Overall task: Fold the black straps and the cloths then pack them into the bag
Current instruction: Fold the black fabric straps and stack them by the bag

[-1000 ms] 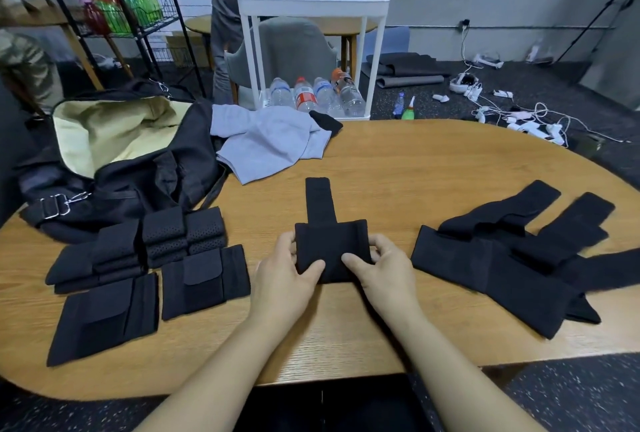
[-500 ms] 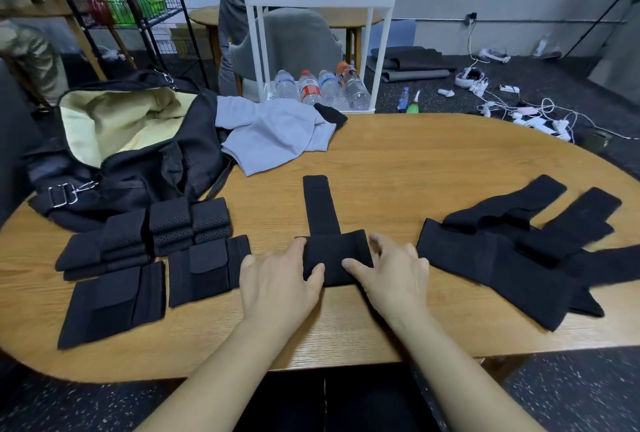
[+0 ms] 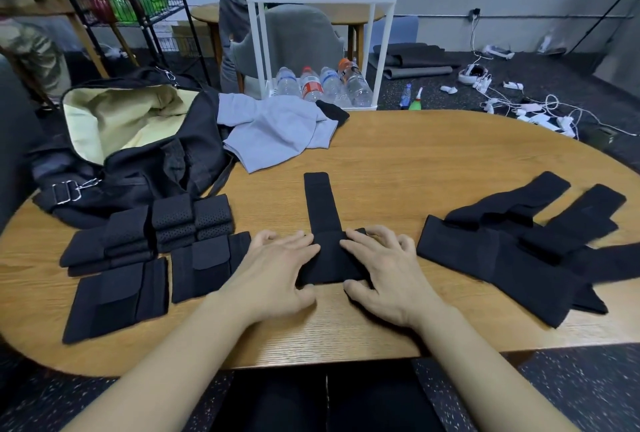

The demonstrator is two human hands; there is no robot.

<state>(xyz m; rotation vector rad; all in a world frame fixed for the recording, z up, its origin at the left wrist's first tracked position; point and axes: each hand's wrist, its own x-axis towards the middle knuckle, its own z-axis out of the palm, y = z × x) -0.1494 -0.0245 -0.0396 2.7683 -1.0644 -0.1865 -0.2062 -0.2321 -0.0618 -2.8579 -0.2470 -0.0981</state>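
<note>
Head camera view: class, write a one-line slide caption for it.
Both hands, left hand and right hand, press a half-folded black strap flat on the wooden table.

the oval wooden table [image 3: 433, 161] carries black straps [image 3: 512, 251], grey cloths [image 3: 277, 135] and an open bag [image 3: 138, 151].

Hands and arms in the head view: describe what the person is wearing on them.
Nothing shows on them. The left hand and right hand are bare, without gloves, rings or watch. Both forearms are uncovered up to the bottom edge of the frame, with no sleeve or cuff in view.
</note>
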